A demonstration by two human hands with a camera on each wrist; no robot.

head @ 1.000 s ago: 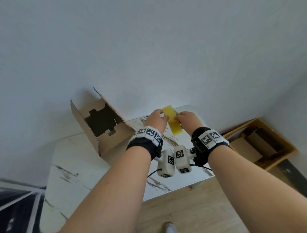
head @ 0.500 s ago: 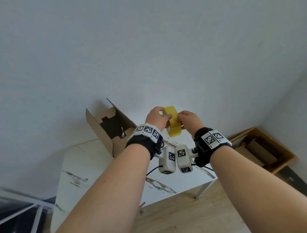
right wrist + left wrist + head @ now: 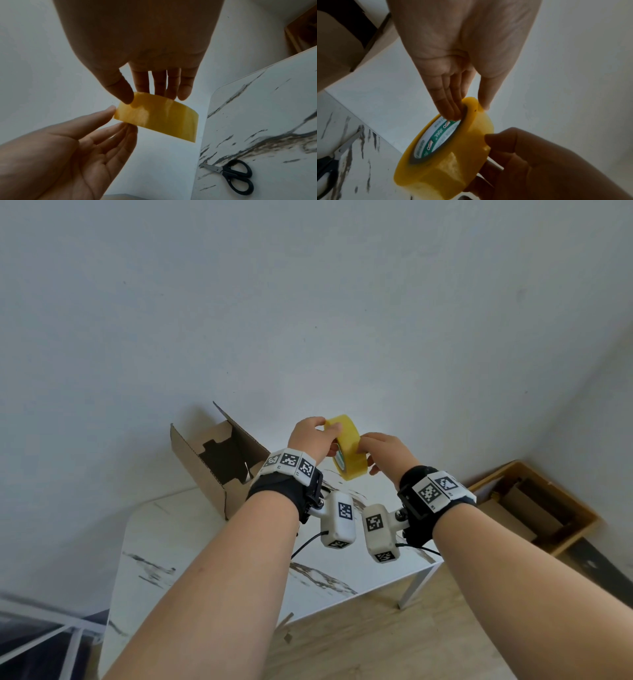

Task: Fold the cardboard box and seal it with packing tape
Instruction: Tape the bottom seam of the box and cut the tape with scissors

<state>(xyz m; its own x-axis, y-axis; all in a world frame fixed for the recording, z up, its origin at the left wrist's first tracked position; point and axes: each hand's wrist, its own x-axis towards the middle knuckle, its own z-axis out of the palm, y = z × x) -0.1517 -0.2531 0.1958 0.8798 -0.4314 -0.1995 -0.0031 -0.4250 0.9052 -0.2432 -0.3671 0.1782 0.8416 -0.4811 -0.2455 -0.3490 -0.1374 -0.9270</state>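
Observation:
A yellow roll of packing tape (image 3: 346,451) is held in the air above the table's back edge, between both hands. My left hand (image 3: 329,428) pinches its top, with the fingers (image 3: 449,108) inside the green-printed core and the thumb on the outer face. My right hand (image 3: 364,445) pinches the roll (image 3: 159,121) from the right, thumb (image 3: 123,93) on the outer face and fingers behind it. The brown cardboard box (image 3: 219,463) lies on its side at the table's back left, its open end facing me with the flaps out.
The white marble-pattern table (image 3: 205,559) stands against a plain wall. Black-handled scissors (image 3: 231,174) lie on it below the hands. On the wooden floor to the right sits a wooden crate (image 3: 561,508) with cardboard pieces in it.
Both hands have lifted the roll slightly and turned it, so its ring face and core now show instead of its flat outer band. The box has not moved.

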